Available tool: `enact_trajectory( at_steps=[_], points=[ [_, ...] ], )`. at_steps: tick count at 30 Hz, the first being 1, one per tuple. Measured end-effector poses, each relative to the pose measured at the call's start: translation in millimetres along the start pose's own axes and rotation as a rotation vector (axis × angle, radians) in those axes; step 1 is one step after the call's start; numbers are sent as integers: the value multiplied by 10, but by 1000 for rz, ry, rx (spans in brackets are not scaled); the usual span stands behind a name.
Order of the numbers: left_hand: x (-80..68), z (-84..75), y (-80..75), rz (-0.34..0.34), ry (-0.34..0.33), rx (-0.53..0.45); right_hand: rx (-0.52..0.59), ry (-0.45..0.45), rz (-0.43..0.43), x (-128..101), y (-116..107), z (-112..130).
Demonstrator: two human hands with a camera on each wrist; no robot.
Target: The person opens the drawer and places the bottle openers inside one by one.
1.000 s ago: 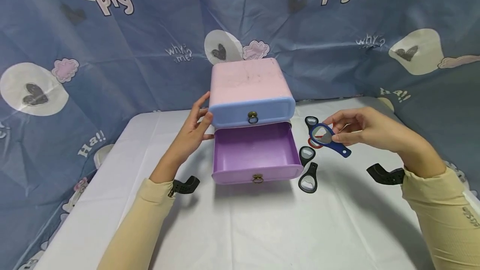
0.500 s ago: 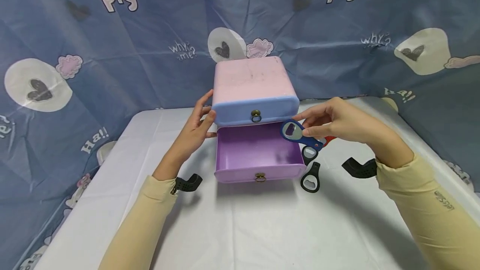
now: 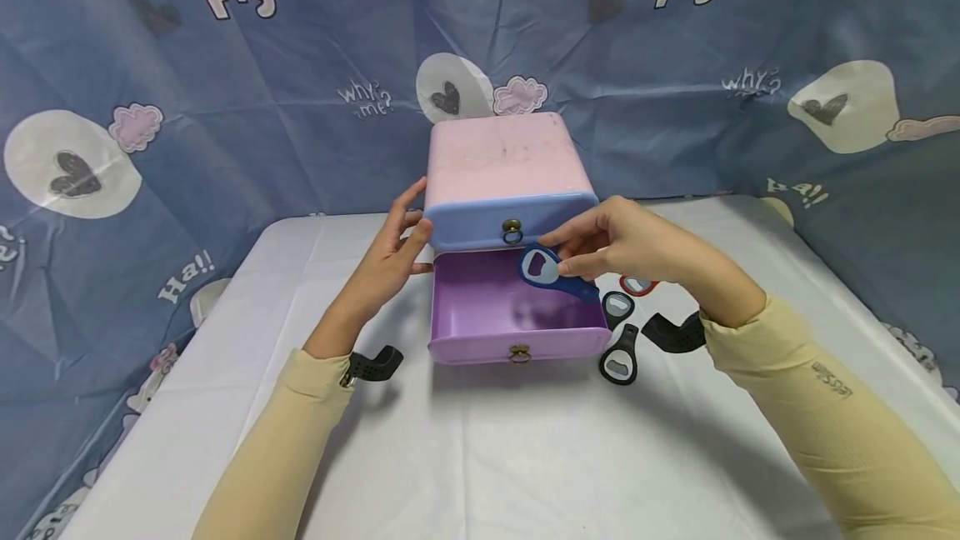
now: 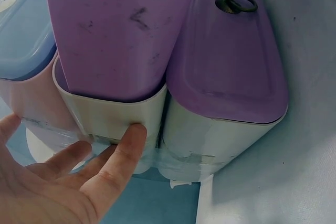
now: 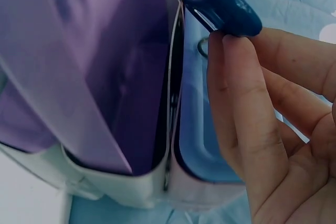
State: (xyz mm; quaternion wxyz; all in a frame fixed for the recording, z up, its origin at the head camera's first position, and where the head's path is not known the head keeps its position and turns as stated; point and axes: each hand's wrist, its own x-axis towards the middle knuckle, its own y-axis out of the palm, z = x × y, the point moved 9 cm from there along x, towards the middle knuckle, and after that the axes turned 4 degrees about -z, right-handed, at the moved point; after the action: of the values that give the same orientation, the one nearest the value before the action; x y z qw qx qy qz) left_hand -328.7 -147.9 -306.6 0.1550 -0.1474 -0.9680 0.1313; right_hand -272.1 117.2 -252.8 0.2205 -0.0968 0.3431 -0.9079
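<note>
While pinched, blue opener [image 3: 551,272] apparently lies left-right over drawer [image 3: 487,307].

Makeshift recording booth: cartoon-print cloth backdrop [image 3: 225,107], white-covered table [image 3: 525,457].

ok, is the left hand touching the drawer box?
Touching. The left wrist view shows the left hand with its fingertips pressed flat against the drawer box side wall; head view agrees.
</note>
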Motion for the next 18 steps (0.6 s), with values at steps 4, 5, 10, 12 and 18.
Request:
enact_trajectory(
  at_steps=[4, 5, 10, 12, 18],
  points=[
    [0, 3, 9, 0, 3, -6, -13, -26, 13, 80, 70, 71],
    [-5, 6, 1, -1, 1, -6, -13, -32, 16, 105, 96, 87],
    [-10, 4, -21, -5, -10, -2, -16, -34, 35, 209, 196, 134],
    [-14, 4, -24, -7, -12, 1, -18, -34, 46, 249, 245, 136],
    [2, 8, -1, -6, -5, -7, -57, -60, 71, 326, 368, 206]
  ],
)
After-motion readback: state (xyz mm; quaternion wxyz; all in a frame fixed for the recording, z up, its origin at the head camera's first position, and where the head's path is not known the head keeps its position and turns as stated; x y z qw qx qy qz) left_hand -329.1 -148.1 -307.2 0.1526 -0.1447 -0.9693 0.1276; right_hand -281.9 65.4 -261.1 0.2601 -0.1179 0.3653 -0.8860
